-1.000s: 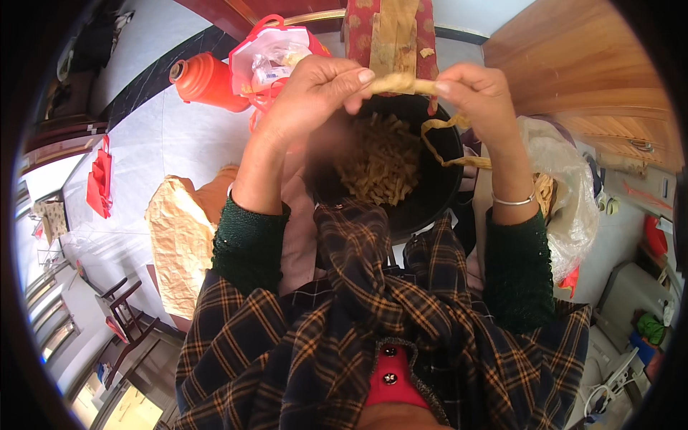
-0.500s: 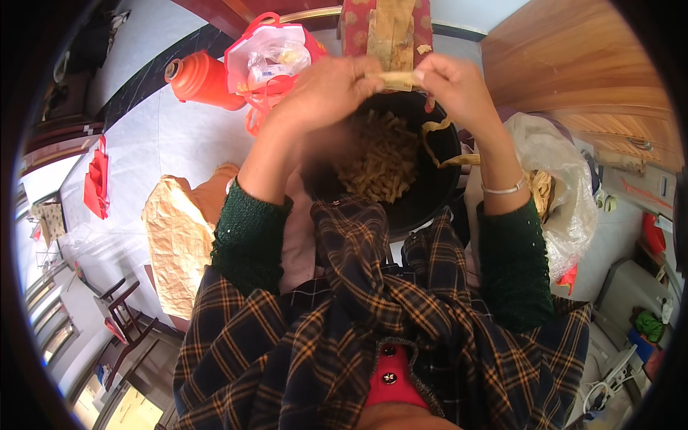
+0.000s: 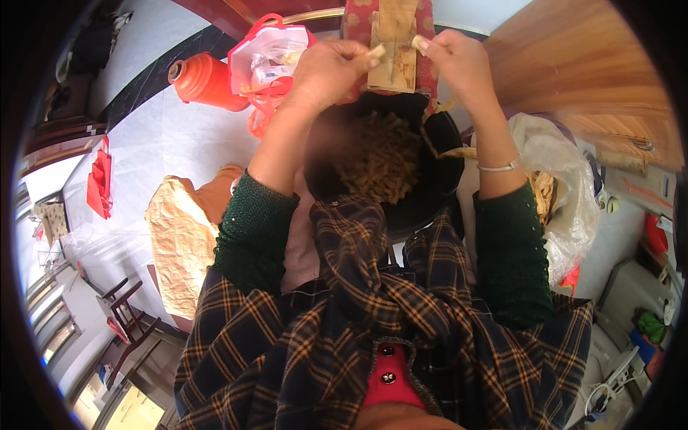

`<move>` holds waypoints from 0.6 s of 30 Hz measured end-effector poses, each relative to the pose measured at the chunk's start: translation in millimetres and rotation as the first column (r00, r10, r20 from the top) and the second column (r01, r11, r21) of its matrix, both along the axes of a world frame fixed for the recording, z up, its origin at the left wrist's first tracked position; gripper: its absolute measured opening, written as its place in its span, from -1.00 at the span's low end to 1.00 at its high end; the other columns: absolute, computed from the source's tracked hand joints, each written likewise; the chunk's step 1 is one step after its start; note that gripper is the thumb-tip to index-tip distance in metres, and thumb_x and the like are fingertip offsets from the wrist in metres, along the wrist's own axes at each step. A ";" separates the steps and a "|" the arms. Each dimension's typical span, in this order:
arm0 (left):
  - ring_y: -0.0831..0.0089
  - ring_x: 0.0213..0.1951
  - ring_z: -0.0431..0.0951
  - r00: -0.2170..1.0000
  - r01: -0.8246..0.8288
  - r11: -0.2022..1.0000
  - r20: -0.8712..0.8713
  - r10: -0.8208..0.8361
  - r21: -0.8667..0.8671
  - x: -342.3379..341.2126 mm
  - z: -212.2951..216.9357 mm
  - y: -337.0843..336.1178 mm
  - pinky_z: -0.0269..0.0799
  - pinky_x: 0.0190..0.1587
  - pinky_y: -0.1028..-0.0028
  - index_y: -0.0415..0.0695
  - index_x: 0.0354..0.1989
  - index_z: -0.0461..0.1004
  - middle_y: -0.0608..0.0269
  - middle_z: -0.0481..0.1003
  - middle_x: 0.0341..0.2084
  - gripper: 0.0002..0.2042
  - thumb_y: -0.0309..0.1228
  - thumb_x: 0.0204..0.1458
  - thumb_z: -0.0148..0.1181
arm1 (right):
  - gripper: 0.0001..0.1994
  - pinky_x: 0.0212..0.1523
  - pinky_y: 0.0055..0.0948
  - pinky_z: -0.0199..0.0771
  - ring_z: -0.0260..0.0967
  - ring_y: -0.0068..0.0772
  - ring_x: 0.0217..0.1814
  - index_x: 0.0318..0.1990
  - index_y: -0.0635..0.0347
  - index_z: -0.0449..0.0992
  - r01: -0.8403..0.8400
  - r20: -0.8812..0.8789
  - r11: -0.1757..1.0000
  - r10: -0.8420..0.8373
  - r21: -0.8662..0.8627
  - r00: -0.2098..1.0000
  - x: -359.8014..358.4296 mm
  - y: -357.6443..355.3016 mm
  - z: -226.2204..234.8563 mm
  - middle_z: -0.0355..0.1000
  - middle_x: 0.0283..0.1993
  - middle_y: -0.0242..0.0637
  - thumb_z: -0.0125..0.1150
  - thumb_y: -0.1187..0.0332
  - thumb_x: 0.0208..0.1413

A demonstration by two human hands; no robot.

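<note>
My left hand (image 3: 335, 70) is closed on a short pale-tan piece (image 3: 377, 51) pinched at its fingertips. My right hand (image 3: 453, 61) pinches the end of a tan dried strip (image 3: 459, 153); a length of it hangs below this hand, along the basin's right side. Both hands are apart, over a wooden board (image 3: 394, 61) at the far side. Nearer to me, the round black basin (image 3: 437, 183) holds a heap of short tan pieces (image 3: 380, 161). I cannot make out exactly what food the strip is.
Beneath the board is a red patterned support (image 3: 356, 20). A clear plastic bag (image 3: 566, 215) with more tan strips stands at the right. At the left are a red-and-white bag (image 3: 265, 54), an orange flask (image 3: 206, 81) and brown paper (image 3: 179, 244). A wooden panel (image 3: 580, 64) stands far right.
The tan strip stretched between both hands before; now the hands are separated with a piece in each. My right hand has moved up and away, and the hanging strip has shifted with it.
</note>
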State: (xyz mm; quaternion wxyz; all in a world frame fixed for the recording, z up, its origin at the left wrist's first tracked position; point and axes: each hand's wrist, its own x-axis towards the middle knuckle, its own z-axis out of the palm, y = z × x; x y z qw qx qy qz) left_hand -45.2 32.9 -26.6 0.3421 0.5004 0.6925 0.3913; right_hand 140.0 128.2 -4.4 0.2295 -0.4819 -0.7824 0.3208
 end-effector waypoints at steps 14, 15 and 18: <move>0.50 -0.38 0.56 0.388 -0.169 0.964 0.913 -0.128 0.207 12.0 -7.9 0.0 0.51 -0.31 0.58 -0.15 -0.22 0.41 0.30 0.49 -0.44 -0.93 -0.46 0.21 0.02 | -0.91 -0.72 -0.74 -0.06 0.02 -0.84 -0.66 -0.36 0.17 0.47 -0.403 -0.684 0.777 -0.048 -0.483 0.728 -9.2 -28.3 -9.7 0.29 -0.56 -0.56 0.28 0.44 0.01; 0.49 -0.40 0.57 0.435 -0.175 0.969 0.896 -0.085 0.176 13.2 -7.6 0.5 0.51 -0.33 0.59 -0.15 -0.22 0.40 0.29 0.49 -0.45 -0.93 -0.46 0.20 0.04 | -0.91 -0.71 -0.74 -0.03 0.05 -0.84 -0.65 -0.36 0.19 0.48 -0.397 -0.686 0.792 -0.037 -0.464 0.727 -8.0 -27.5 -11.0 0.30 -0.56 -0.55 0.27 0.45 0.01; 0.49 -0.44 0.58 0.589 -0.195 0.977 0.807 0.048 0.084 17.2 -4.0 0.2 0.51 -0.41 0.61 -0.15 -0.22 0.40 0.28 0.50 -0.47 -0.92 -0.45 0.17 0.10 | -0.92 -0.67 -0.72 0.08 0.13 -0.80 -0.62 -0.37 0.22 0.50 -0.328 -0.679 0.854 -0.039 -0.404 0.733 -9.5 -26.4 -13.6 0.32 -0.56 -0.53 0.27 0.47 -0.01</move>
